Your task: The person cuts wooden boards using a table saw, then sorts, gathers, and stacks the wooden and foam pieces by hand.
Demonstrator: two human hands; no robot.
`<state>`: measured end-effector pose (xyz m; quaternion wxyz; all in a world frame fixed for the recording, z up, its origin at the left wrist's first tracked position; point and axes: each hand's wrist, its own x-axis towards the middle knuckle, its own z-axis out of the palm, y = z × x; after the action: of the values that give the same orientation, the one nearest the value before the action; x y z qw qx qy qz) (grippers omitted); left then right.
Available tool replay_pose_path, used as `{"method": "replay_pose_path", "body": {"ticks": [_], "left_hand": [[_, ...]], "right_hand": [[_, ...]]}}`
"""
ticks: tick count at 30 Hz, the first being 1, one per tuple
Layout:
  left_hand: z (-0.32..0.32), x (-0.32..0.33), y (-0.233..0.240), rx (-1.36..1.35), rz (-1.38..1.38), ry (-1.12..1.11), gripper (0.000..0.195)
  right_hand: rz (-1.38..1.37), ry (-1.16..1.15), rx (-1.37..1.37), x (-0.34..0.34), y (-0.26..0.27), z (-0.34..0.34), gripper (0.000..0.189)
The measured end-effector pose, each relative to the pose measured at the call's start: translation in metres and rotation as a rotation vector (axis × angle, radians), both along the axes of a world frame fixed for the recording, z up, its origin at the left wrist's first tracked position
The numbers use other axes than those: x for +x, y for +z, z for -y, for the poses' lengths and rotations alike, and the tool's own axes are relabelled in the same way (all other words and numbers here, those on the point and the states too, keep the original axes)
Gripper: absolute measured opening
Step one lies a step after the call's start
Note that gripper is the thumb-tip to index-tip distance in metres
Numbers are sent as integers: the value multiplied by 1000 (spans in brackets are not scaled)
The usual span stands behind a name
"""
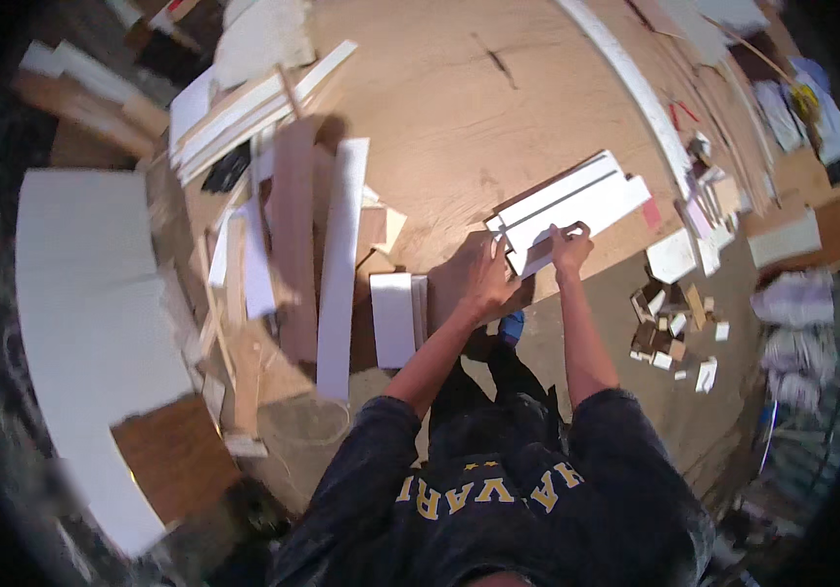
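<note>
Several white-faced strips of board (pixel 563 194) lie side by side at an angle near the table's front edge, with a narrow dark gap between two of them. My left hand (pixel 492 277) is at their left end, its fingers around the corner of the nearest white strip (pixel 610 213). Along that strip's near side, my right hand (pixel 572 251) has its thumb and fingers bent at the edge. A brown edge (pixel 539 252) shows between my hands. My fingers hide part of the strip's near side.
Left of my hands stand a short stack of white boards (pixel 392 321), a long white board (pixel 343 268) and a brown plank (pixel 295 235). Small wood offcuts (pixel 665 330) lie on the floor at right. A long white strip (pixel 629 77) crosses the wooden tabletop (pixel 427 95).
</note>
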<state>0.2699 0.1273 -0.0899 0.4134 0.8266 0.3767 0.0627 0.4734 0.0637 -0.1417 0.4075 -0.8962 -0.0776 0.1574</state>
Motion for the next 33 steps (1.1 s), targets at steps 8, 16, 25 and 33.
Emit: {"method": "replay_pose_path", "body": {"ticks": [8, 16, 25, 33], "left_hand": [[36, -145, 11, 561, -157, 767, 89], [34, -306, 19, 637, -385, 892, 98], [50, -271, 24, 483, -48, 800, 68], [96, -205, 30, 280, 176, 572, 72]], "right_hand": [[-136, 168, 422, -32, 18, 39, 54], [-601, 783, 669, -154, 13, 86, 21], [-872, 968, 489, -270, 41, 56, 34], [-755, 667, 411, -283, 42, 28, 50]]}}
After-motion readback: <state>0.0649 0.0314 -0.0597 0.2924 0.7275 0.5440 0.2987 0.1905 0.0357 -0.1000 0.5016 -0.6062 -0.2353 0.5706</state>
